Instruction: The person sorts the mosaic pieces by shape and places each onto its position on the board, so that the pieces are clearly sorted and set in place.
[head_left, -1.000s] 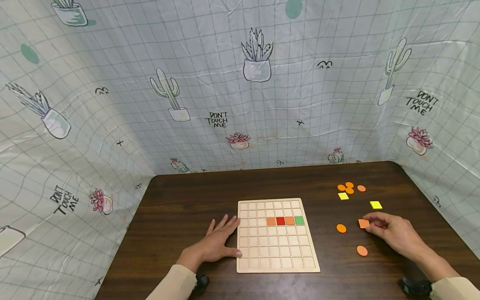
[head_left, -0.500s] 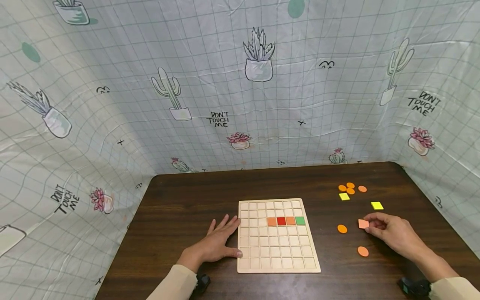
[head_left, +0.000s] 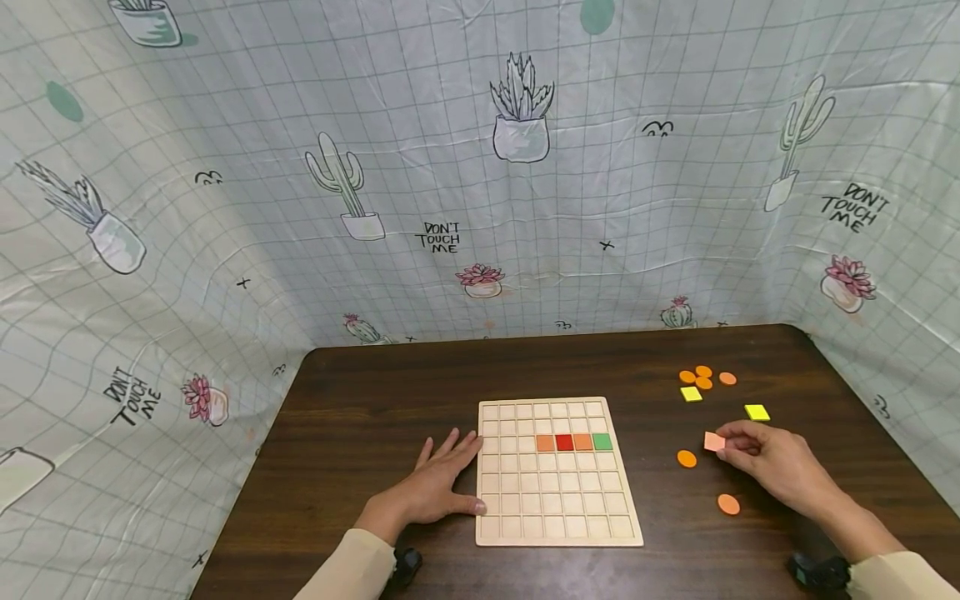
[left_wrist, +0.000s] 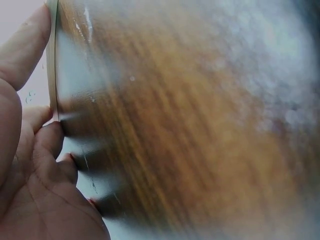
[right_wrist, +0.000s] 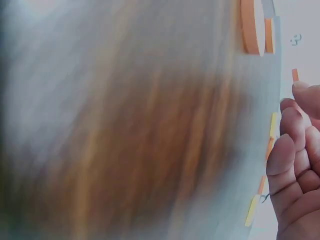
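Note:
Between thumb and fingers, my right hand (head_left: 783,468) pinches a light orange square tile (head_left: 714,442); in the right wrist view that tile (right_wrist: 295,75) shows edge-on above the fingertips, up off the table. My left hand (head_left: 429,490) lies spread at the left edge of a pale wooden grid board (head_left: 517,483), thumb and fingertips at its rim. One row of the board holds an orange tile (head_left: 545,443), a red tile (head_left: 564,442), another orange tile (head_left: 583,442) and a green tile (head_left: 602,442), side by side up to the right edge.
Right of the board lie an orange disc (head_left: 686,459) and a lighter orange disc (head_left: 728,504). Farther back are two yellow squares (head_left: 691,394) and several more orange discs (head_left: 703,372). A cactus-print curtain (head_left: 420,183) surrounds the dark wooden table (head_left: 360,400).
My right hand has raised the orange tile slightly and carried it left, toward the board. The left hand has stayed at the board's edge.

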